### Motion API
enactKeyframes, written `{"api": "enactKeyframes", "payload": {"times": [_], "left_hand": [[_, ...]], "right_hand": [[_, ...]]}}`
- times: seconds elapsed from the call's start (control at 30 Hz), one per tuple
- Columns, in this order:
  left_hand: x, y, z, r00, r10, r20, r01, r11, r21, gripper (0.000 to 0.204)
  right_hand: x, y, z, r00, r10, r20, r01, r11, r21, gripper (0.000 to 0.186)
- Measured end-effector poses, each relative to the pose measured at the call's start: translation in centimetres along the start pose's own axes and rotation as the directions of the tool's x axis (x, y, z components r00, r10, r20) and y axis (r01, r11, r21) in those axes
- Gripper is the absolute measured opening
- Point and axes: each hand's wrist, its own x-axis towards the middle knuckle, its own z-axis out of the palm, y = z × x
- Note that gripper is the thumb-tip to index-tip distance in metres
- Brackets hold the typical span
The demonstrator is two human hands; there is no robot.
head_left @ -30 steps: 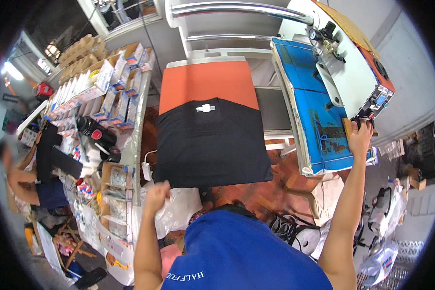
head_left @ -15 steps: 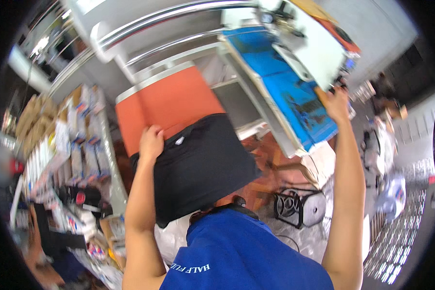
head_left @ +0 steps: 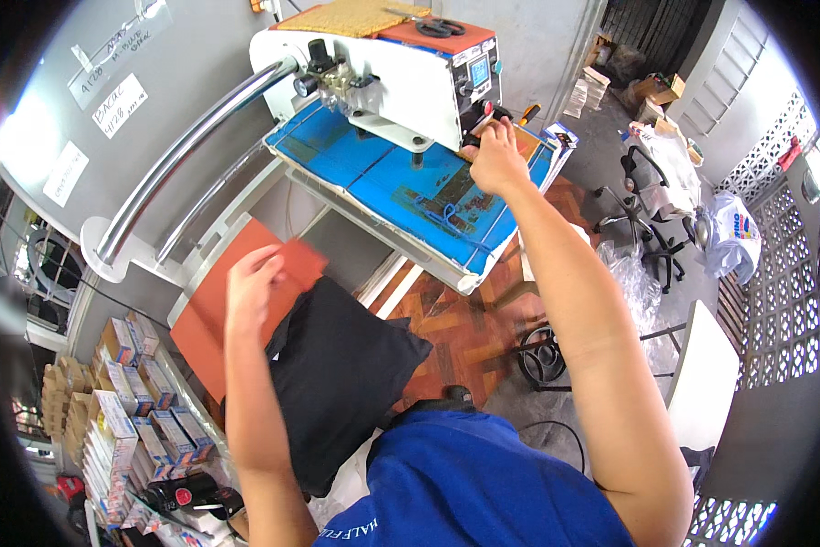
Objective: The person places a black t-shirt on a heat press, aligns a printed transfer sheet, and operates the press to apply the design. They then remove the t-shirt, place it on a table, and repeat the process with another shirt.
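My right hand (head_left: pixel 499 159) is closed around the dark handle at the front of a white heat press (head_left: pixel 405 87), just below its control panel. Beneath the press head lies a blue pad (head_left: pixel 337 150) with dark, worn patches. My left hand (head_left: pixel 253 284) is over an orange-red platen (head_left: pixel 211 305), its fingers partly bent and blurred. A smeared orange-red corner shows beside these fingers; whether they touch it I cannot tell. A black garment (head_left: pixel 341 365) drapes over the near part of the platen, rumpled toward my body.
Boxes (head_left: pixel 154 397) are stacked at the left. A curved chrome bar (head_left: pixel 195 155) runs along the wall side. Scissors (head_left: pixel 441 28) lie on the press. An office chair (head_left: pixel 651 196) and a white bag (head_left: pixel 733 232) stand to the right, beyond a white panel (head_left: pixel 704 369).
The view has swung toward the press and its control panel. My left hand has come off the black garment's edge. My right hand is still at the press front.
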Motion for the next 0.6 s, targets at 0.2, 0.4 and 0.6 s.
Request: {"api": "enactKeyframes", "payload": {"times": [0.2,0.4,0.6], "left_hand": [[1.6,2.7,15.2,0.972,0.086,0.218,0.092,0.714,-0.694,0.042],[-7.1,-2.7,7.6,0.951,0.293,-0.102,-0.302,0.95,-0.083,0.022],[-19.0,-14.3,-10.5,0.681,0.123,-0.722,0.061,0.973,0.224,0.023]], "right_hand": [[-0.6,-0.7,-0.7,0.999,-0.041,-0.01,0.042,0.998,0.049,0.05],[0.1,0.6,0.4,0.996,-0.09,-0.004,0.09,0.995,0.045,0.065],[2.5,3.6,2.9,0.979,-0.189,-0.075,0.185,0.981,-0.062,0.059]]}}
